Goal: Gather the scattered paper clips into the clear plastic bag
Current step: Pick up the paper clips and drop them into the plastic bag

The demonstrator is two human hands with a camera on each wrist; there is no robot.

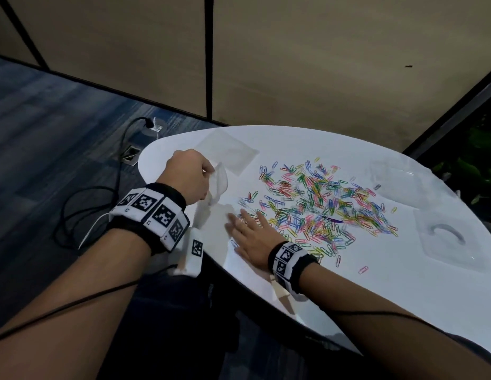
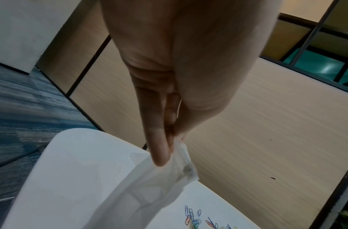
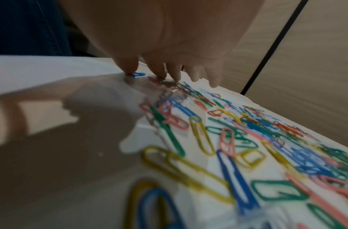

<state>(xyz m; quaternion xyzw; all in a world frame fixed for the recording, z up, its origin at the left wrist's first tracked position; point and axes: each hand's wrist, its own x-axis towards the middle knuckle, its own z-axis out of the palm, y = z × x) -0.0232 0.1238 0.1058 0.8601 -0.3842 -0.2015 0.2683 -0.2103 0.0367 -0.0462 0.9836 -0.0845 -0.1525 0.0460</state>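
Several coloured paper clips (image 1: 318, 207) lie spread over the middle of the white table (image 1: 403, 292); the right wrist view shows the paper clips (image 3: 227, 139) close up. My left hand (image 1: 189, 176) pinches the top edge of the clear plastic bag (image 1: 217, 187), which hangs down to the table's left edge. In the left wrist view the fingers (image 2: 159, 148) pinch the bag (image 2: 153, 189) at its mouth. My right hand (image 1: 250, 237) lies flat, fingers straight, its fingertips (image 3: 159, 72) touching clips at the pile's left side.
A second flat clear bag (image 1: 228, 152) lies at the table's far left. Clear plastic trays (image 1: 450, 237) sit at the right, another (image 1: 398, 176) farther back. Cables (image 1: 96, 193) run over the carpet to the left. Partition walls stand behind.
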